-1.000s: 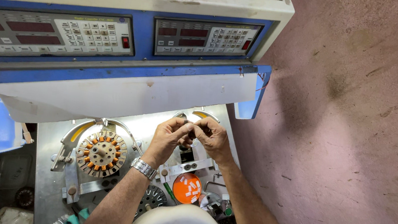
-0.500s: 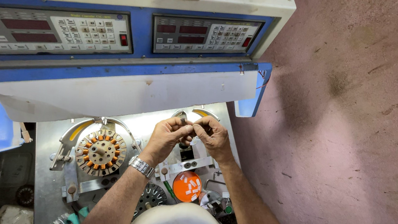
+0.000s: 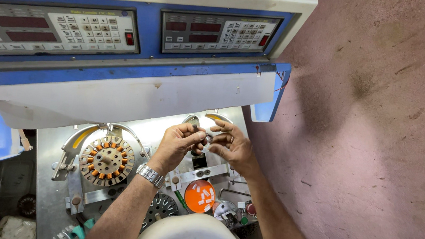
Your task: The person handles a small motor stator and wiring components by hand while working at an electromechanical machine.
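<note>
My left hand (image 3: 178, 143), with a metal watch (image 3: 150, 174) on the wrist, and my right hand (image 3: 231, 144) meet over the right-hand station of a metal machine bed (image 3: 52, 148). Both pinch a small dark metal part (image 3: 201, 134) between fingertips, just above a dark fixture block (image 3: 199, 161). What the part is cannot be made out. To the left, a round stator (image 3: 107, 159) with copper-wound poles sits on its own holder, untouched.
A blue and cream control cabinet (image 3: 120, 76) with two keypad panels (image 3: 50, 29) (image 3: 217, 32) overhangs the bed. An orange disc (image 3: 200, 196) and a slotted steel lamination (image 3: 161, 208) lie near me. Pink floor (image 3: 381, 156) stretches to the right.
Both hands stay together over the right station, with only small finger movements on the part. The view has shifted slightly.
</note>
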